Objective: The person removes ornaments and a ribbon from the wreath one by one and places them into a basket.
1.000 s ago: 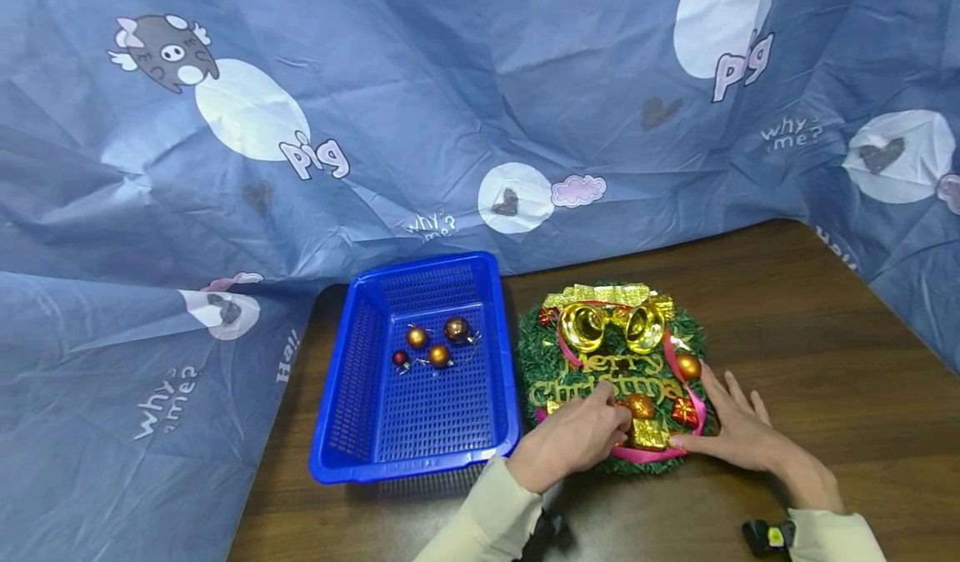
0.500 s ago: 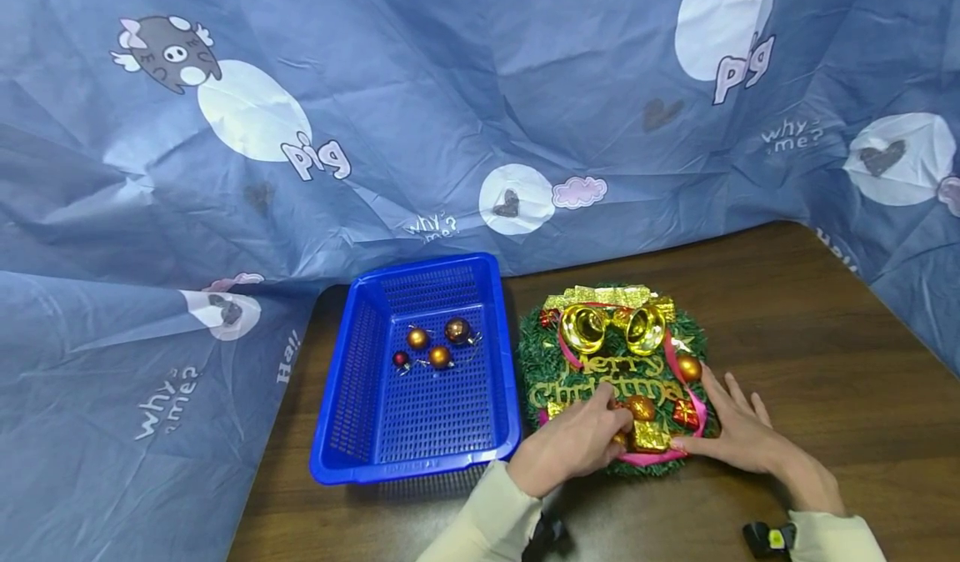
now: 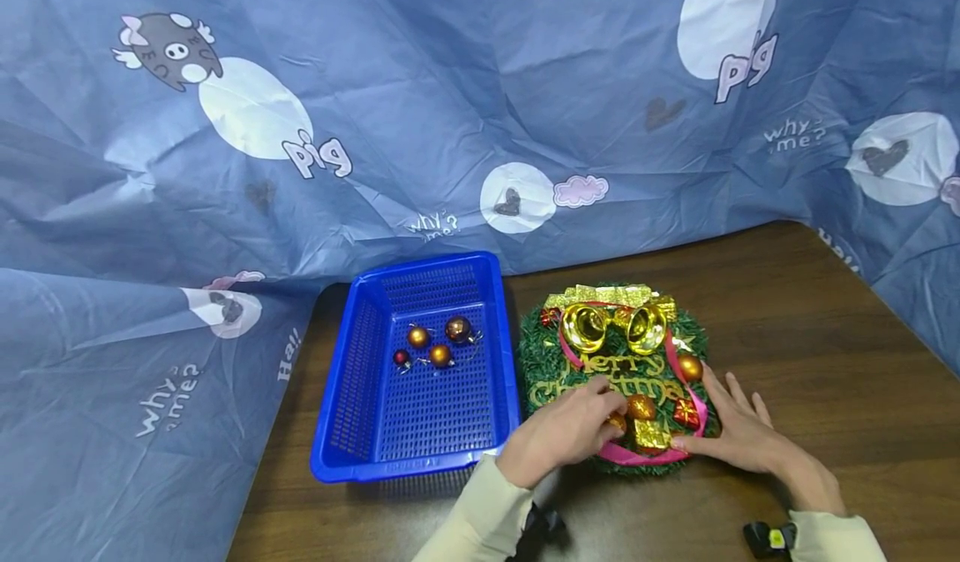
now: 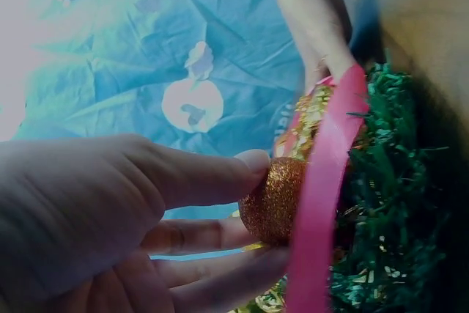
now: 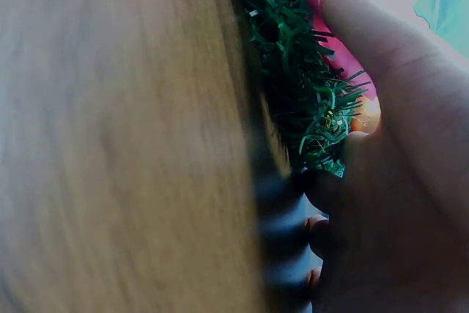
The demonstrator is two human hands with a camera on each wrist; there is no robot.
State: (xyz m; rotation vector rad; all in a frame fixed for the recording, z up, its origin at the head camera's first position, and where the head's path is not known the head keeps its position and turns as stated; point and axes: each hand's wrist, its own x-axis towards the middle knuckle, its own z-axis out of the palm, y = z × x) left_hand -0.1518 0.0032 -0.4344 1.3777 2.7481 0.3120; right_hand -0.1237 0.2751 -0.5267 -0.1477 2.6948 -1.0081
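Left hand (image 3: 562, 430) moved left, pinching a glittery ball (image 4: 271, 201); outstretched right hand (image 3: 741, 435) touches the wreath's (image 3: 615, 376) edge.

left sleeve (image 3: 480, 516): pale cream
right sleeve (image 3: 836, 537): pale cream
left wrist camera (image 3: 543, 533): black, detail unclear
right wrist camera (image 3: 759, 537): black, yellow-green patch (image 3: 776, 538)
left fingers (image 4: 209, 179): bare

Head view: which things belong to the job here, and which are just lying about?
Job, seemingly: green tinsel wreath, glittery orange ball, left hand, right hand.
Aside, perhaps supplies: rectangular blue plastic basket; four shiny gold, brown and red baubles.
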